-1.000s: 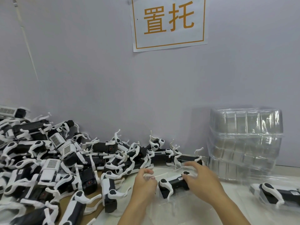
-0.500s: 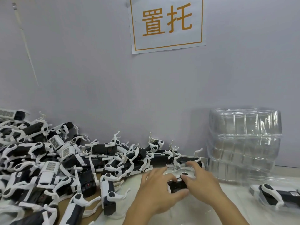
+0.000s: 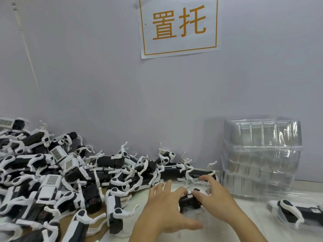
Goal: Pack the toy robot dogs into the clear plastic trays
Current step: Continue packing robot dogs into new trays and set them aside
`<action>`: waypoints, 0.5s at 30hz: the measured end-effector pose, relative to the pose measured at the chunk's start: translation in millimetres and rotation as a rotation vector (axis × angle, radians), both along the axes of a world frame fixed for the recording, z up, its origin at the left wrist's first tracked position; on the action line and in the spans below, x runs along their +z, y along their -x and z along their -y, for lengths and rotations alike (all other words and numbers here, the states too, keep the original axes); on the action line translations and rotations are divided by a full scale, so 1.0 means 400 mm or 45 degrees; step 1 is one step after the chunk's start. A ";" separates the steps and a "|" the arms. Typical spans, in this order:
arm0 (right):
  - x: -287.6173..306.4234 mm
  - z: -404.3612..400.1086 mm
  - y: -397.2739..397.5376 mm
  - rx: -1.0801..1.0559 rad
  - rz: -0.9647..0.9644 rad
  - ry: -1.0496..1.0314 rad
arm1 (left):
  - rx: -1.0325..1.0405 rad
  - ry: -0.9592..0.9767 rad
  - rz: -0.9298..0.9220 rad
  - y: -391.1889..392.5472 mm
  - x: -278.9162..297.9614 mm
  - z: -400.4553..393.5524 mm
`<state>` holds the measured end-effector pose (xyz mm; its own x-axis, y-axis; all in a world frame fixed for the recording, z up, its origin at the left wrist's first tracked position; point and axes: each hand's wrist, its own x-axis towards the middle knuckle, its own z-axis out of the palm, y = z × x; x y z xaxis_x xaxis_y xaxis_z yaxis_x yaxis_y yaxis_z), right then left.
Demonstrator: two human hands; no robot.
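Pressure should be applied evenly: toy dog (image 3: 189,201) is held by both hands' (image 3: 164,208) (image 3: 218,203) spread fingers over the clear tray (image 3: 195,185).

A single head-worn camera looks forward and slightly down, facing a grey wall (image 3: 104,84) with a paper sign (image 3: 178,27) high in the frame. The worktop (image 3: 248,203) fills only the lower third. The hands (image 3: 167,208) sit near the bottom edge, close to the wide-angle lens.

Even, bright light, glare on the stacked trays (image 3: 262,137), wide-angle bending at edges, slightly blurred hands
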<state>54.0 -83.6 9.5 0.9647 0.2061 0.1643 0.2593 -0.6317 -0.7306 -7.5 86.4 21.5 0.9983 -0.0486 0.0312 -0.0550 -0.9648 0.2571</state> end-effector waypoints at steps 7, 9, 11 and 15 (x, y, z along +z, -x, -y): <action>-0.002 0.020 -0.013 -0.029 -0.046 -0.290 | 0.007 0.031 0.098 0.011 0.018 -0.021; 0.009 0.037 -0.013 -0.083 -0.094 -0.510 | -0.013 0.024 0.134 0.015 0.033 -0.037; 0.020 0.055 -0.019 -0.181 -0.148 -0.736 | -0.039 0.005 0.201 0.019 0.054 -0.049; 0.025 0.077 -0.041 -0.323 -0.178 -1.079 | -0.029 -0.036 0.458 0.026 0.092 -0.045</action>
<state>70.5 -114.4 19.5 0.9874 -0.1528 0.0417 0.0586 0.1081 -0.9924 -18.1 104.3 58.5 0.9224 -0.0764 0.3786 -0.1585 -0.9688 0.1905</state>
